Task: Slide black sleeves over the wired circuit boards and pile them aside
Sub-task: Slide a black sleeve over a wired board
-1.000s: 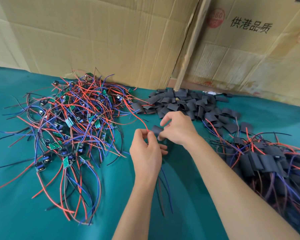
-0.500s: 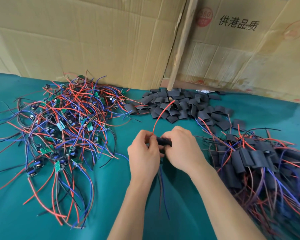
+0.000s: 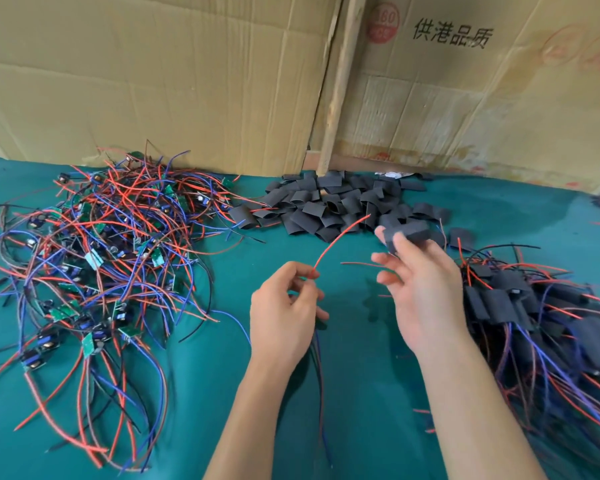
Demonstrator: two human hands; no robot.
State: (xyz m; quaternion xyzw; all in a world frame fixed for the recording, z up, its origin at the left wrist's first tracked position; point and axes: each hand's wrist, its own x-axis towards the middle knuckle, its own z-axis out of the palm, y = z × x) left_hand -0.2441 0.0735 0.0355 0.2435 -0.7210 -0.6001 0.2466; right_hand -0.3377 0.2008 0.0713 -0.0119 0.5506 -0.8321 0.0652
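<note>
Teal cloth-covered table (image 3: 354, 393): tangled pile of bare green wired circuit boards (image 3: 94, 258) at left, flat black sleeves (image 3: 329, 206) far centre, sleeved pile (image 3: 534, 313) at right. Right hand (image 3: 420, 285) pinches a light, soft black-sleeved board (image 3: 407, 233) at fingertips; left hand (image 3: 284, 317) pinches its limp red wire (image 3: 340, 240). Likely best held by the sleeve body.

Red, blue and black wires (image 3: 94, 244), green boards (image 3: 63, 311), black sleeves (image 3: 326, 206), teal cloth (image 3: 361, 410).
</note>
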